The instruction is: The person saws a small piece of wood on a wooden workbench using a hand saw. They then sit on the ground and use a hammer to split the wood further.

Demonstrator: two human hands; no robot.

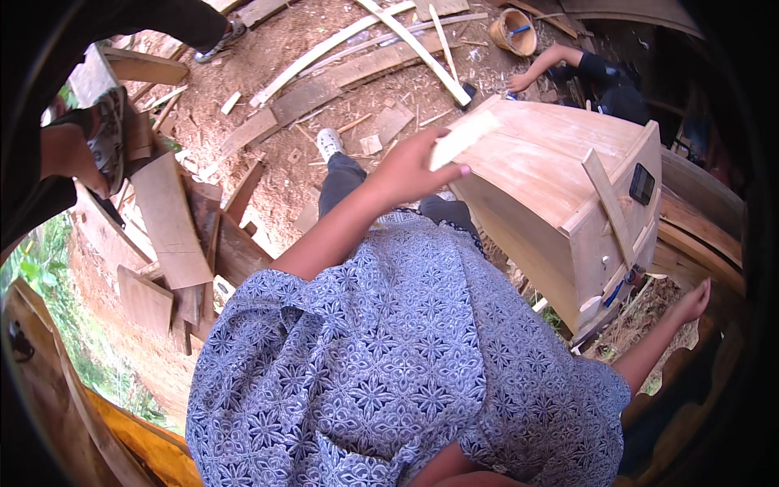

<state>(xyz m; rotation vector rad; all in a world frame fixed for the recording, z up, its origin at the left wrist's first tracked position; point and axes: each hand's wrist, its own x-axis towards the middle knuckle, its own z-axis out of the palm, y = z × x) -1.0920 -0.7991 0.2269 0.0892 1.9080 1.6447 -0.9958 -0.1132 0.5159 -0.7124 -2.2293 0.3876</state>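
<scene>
My left hand [414, 169] grips a pale rectangular piece [464, 140], thumb on one side and fingers on the other. That piece lies over the near left edge of a large unpainted wooden box [552, 150]; its material is unclear. Off to the lower right, beyond the box's end, my right hand [691, 302] hangs in the air with its fingers curled together and nothing visible in them. A wooden strip [608, 207] slants across the end of the box, beside a dark phone-like object [642, 184].
A co-worker's hand [519, 83] reaches toward the box's far side. Near it stands a tan bucket [513, 32]. Long planks [349, 73] and offcuts litter the dirt floor. Scrap boards [174, 219] are piled at left, beside another person's shoe [109, 142].
</scene>
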